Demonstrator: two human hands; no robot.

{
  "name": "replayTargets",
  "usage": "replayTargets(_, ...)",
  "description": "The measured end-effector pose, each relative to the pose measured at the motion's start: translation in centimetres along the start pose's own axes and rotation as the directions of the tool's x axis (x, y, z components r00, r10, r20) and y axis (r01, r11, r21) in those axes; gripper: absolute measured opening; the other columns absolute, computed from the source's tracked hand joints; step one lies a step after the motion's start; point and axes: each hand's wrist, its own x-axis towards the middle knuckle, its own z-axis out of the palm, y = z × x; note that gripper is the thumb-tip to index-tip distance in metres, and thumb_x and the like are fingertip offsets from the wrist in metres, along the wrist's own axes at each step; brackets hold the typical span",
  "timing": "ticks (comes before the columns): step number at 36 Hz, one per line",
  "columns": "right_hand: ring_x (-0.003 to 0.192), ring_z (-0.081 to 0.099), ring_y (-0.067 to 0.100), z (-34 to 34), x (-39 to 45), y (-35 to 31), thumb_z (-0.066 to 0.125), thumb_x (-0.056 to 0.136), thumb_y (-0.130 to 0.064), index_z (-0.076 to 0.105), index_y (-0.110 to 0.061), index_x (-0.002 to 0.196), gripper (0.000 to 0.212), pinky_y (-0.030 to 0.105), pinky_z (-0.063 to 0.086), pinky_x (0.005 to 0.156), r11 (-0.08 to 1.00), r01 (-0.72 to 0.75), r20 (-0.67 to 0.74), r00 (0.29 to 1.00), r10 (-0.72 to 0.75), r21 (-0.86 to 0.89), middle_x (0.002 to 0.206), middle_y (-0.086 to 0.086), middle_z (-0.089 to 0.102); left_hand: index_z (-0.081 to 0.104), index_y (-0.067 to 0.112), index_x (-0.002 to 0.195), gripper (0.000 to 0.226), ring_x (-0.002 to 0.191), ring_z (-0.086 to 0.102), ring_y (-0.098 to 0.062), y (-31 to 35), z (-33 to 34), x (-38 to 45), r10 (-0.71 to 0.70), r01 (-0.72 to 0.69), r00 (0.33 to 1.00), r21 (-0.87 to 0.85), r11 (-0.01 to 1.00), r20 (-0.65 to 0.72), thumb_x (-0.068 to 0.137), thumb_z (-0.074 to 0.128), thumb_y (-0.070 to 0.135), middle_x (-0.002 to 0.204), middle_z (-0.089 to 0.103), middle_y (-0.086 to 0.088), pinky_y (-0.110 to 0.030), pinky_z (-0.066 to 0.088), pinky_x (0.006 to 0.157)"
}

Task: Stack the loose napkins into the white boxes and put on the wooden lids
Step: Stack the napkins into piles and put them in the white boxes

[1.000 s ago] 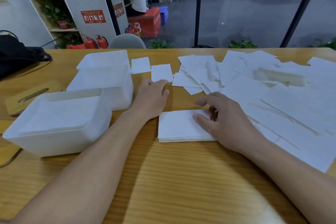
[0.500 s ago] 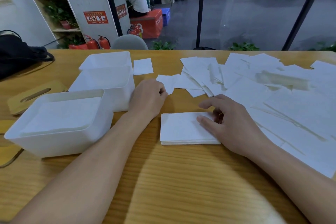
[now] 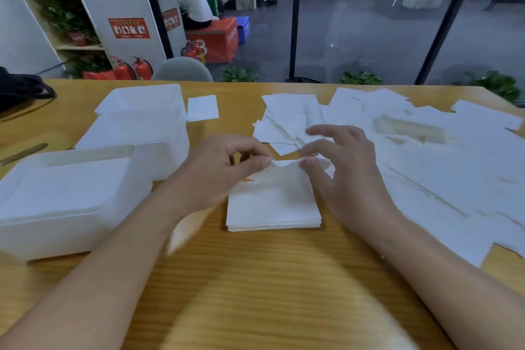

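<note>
While a second ago your left hand (image 3: 221, 173) lay flat near a single napkin and your right hand (image 3: 343, 179) pressed on the small stack (image 3: 272, 204), now both hands have come together above that stack. Your left thumb and forefinger pinch the far edge of one napkin (image 3: 284, 170), and the thumb and a finger of the right hand seem to pinch the same edge from the other side, while the other right fingers (image 3: 332, 131) are spread and free. The napkin hangs from the fingers and its lower part already touches the top of the stack, just under your hands.

I judge that this napkin is the one your left hand pulled in, and that you are about to lay it on the stack, so the pile grows by one. Many loose napkins (image 3: 426, 150) remain spread to the right of your right hand, and one single napkin (image 3: 202, 107) lies beyond your left hand, beside the far white box (image 3: 142, 99). To the left of your left hand, the near white box (image 3: 71, 202) seems already filled, and a wooden lid (image 3: 25, 150) lies behind it, not yet put on. So the task looks far from finished.
</note>
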Motion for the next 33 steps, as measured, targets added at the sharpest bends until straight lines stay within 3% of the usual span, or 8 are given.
replayTargets(3,0.130,0.050,0.016,-0.2,0.0,0.3,0.071,0.102,-0.032,0.076,-0.032,0.101,0.004,0.037,0.029,0.110,1.000,-0.018,-0.023,1.000,0.018,0.007,0.128,-0.018,0.067,0.081,0.035,0.106,0.013,0.067,0.052,-0.011,-0.2,0.0,0.0,-0.018,0.017,1.000,-0.032,0.999,-0.004,0.106,0.069,0.041,0.093,0.073,0.014,-0.036,0.046,0.069)
replayTargets(8,0.103,0.057,0.008,-0.6,0.2,-0.1,0.067,0.105,-0.028,0.070,-0.031,0.101,0.007,0.034,0.034,0.107,0.999,0.018,0.003,1.000,-0.019,0.042,0.098,-0.019,0.070,0.074,0.041,0.128,0.035,0.112,0.066,-0.020,0.5,0.9,-0.2,0.003,-0.004,1.000,-0.079,0.997,-0.006,0.100,0.067,0.060,0.119,0.073,0.006,-0.046,0.054,0.093)
replayTargets(12,0.092,0.056,0.008,-0.8,0.2,-0.9,0.066,0.105,-0.025,0.071,-0.027,0.101,0.008,0.029,0.039,0.097,0.996,0.032,0.023,0.999,-0.034,0.079,0.091,-0.016,0.071,0.080,0.041,0.105,0.013,0.099,0.060,-0.008,1.1,1.8,-0.5,0.043,-0.028,0.991,0.111,0.993,-0.129,0.095,0.078,0.050,0.095,0.067,0.018,-0.019,0.042,0.079)
replayTargets(19,0.093,0.071,0.013,-1.5,-0.2,-1.6,0.072,0.103,-0.028,0.074,-0.032,0.110,0.009,0.036,0.058,0.082,0.900,-0.173,0.063,0.985,0.161,0.399,0.098,-0.011,0.076,0.076,0.009,0.090,0.026,0.066,0.050,-0.031,0.6,0.6,0.0,0.021,-0.061,0.955,-0.126,0.990,-0.297,0.103,0.077,0.032,0.072,0.059,-0.013,-0.040,0.038,0.059)
replayTargets(21,0.083,0.074,0.021,-1.8,0.1,-1.5,0.072,0.104,-0.022,0.075,-0.027,0.109,0.008,0.048,0.060,0.078,0.850,-0.209,0.073,0.977,0.199,0.484,0.091,-0.002,0.077,0.075,0.014,0.084,0.026,0.059,0.043,-0.017,0.5,-0.1,0.0,-0.046,0.007,0.966,-0.154,0.988,-0.256,0.102,0.078,0.031,0.065,0.053,-0.004,-0.030,0.034,0.055)
replayTargets(25,0.060,0.064,0.011,-2.0,0.1,-1.1,0.075,0.101,-0.025,0.068,-0.030,0.120,0.020,0.028,0.047,0.062,0.816,-0.327,0.211,0.944,0.254,0.477,0.070,0.000,0.070,0.080,0.013,0.097,0.006,0.054,0.057,-0.004,0.7,-1.0,-0.2,-0.204,0.182,0.975,-0.222,0.958,-0.083,0.099,0.080,0.018,0.075,0.076,0.000,-0.014,0.040,0.052)
replayTargets(29,0.059,0.055,0.008,-1.8,-0.4,-0.8,0.076,0.098,-0.026,0.061,-0.036,0.128,0.035,0.020,0.042,0.063,0.862,-0.362,0.331,0.911,0.247,0.353,0.072,0.004,0.069,0.075,0.032,0.116,0.019,0.045,0.034,-0.008,0.4,-1.6,-0.4,-0.303,0.305,0.951,-0.039,0.952,0.054,0.099,0.081,0.029,0.053,0.048,0.012,-0.024,0.027,0.049)
replayTargets(33,0.058,0.057,0.007,-1.8,-0.6,-0.6,0.077,0.095,-0.025,0.057,-0.039,0.131,0.044,0.026,0.046,0.064,0.907,-0.343,0.403,0.887,0.226,0.246,0.070,-0.003,0.069,0.064,0.045,0.129,0.035,0.048,0.054,0.003,0.1,-1.6,-0.5,-0.384,0.374,0.915,0.099,0.922,0.125,0.098,0.080,0.041,0.051,0.053,0.019,-0.027,0.036,0.058)
